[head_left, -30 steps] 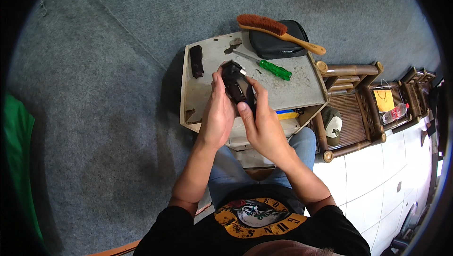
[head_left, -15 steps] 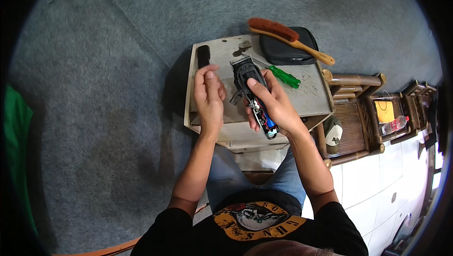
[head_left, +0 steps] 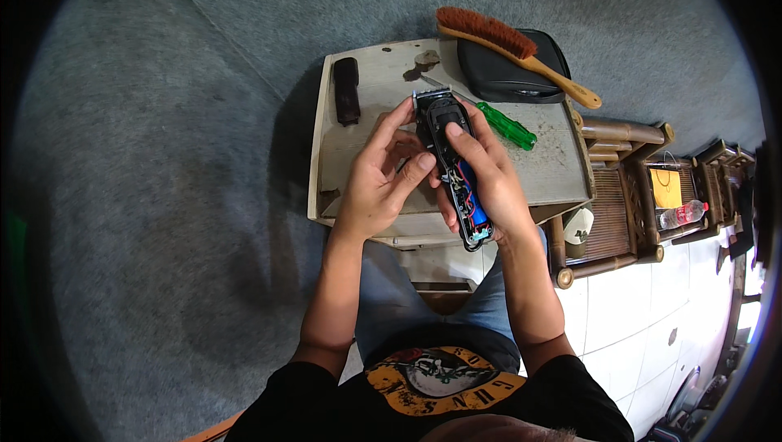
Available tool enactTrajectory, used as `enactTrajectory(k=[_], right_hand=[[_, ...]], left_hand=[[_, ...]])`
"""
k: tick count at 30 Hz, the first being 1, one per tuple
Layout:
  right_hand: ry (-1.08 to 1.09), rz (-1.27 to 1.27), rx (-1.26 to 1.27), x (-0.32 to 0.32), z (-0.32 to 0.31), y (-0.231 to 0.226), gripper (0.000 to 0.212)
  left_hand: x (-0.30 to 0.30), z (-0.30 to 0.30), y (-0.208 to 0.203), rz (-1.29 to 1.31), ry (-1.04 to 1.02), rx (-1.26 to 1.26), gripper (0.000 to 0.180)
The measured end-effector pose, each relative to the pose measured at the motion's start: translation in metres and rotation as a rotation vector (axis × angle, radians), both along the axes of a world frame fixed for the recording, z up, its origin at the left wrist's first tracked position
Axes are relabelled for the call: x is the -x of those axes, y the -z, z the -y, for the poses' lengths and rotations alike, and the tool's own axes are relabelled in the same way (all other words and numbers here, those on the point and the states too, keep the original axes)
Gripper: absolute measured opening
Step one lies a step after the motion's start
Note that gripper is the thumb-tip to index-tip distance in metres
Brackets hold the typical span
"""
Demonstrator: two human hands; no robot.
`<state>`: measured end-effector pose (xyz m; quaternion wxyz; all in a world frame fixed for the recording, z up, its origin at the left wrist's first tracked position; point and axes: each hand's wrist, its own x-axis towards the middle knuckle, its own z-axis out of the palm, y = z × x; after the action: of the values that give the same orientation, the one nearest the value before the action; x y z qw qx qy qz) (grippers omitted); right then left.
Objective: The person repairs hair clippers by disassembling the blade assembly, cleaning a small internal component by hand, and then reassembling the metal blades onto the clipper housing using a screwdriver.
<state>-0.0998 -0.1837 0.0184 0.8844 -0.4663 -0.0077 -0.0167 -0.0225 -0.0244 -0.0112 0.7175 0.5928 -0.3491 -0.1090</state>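
A hair clipper (head_left: 440,120) with its casing open is held over a small wooden table, its metal blade pointing away from me. Red wires, a blue battery and a small circuit board show in its lower half. My right hand (head_left: 489,177) is closed around its right side, thumb on the black inner part. From the left, my left hand (head_left: 379,173) meets the clipper with bent fingers near the blade and the thumb at its left edge. Beyond my left hand lies a long dark casing piece (head_left: 346,92). A green-handled screwdriver (head_left: 507,126) rests right of the clipper.
On the pale wooden table (head_left: 546,173), a brush with reddish bristles (head_left: 489,32) lies across a black zip case (head_left: 505,75). Bamboo seats (head_left: 607,214) stand at the right, with a cap (head_left: 578,226), a yellow packet (head_left: 665,189) and a plastic bottle (head_left: 683,215).
My left hand has moved right and up from beside the clipper to touch its blade end. The dark casing piece, partly covered before, now shows whole. My right hand keeps its hold.
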Motion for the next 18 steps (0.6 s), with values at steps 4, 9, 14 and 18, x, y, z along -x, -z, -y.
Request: enactTrajectory(k=[4, 9, 14, 18], right_hand=[[-0.02, -0.001, 0.043, -0.0006, 0.0012, 0.0042, 0.063], [0.009, -0.011, 0.148, 0.0018, -0.0014, 0.0011, 0.065], [-0.018, -0.006, 0.2, 0.001, -0.0034, -0.0033, 0.065], [0.01, -0.008, 0.191, 0.0023, -0.004, -0.0004, 0.065]], left_hand=[[-0.0038, -0.0002, 0.0057, 0.012, -0.038, 0.02, 0.069], [-0.0027, -0.0003, 0.0081, 0.006, -0.056, 0.048, 0.071], [-0.003, -0.0018, 0.0046, 0.037, -0.053, 0.063, 0.073], [-0.0019, -0.0012, 0.0024, 0.08, -0.033, 0.08, 0.069]])
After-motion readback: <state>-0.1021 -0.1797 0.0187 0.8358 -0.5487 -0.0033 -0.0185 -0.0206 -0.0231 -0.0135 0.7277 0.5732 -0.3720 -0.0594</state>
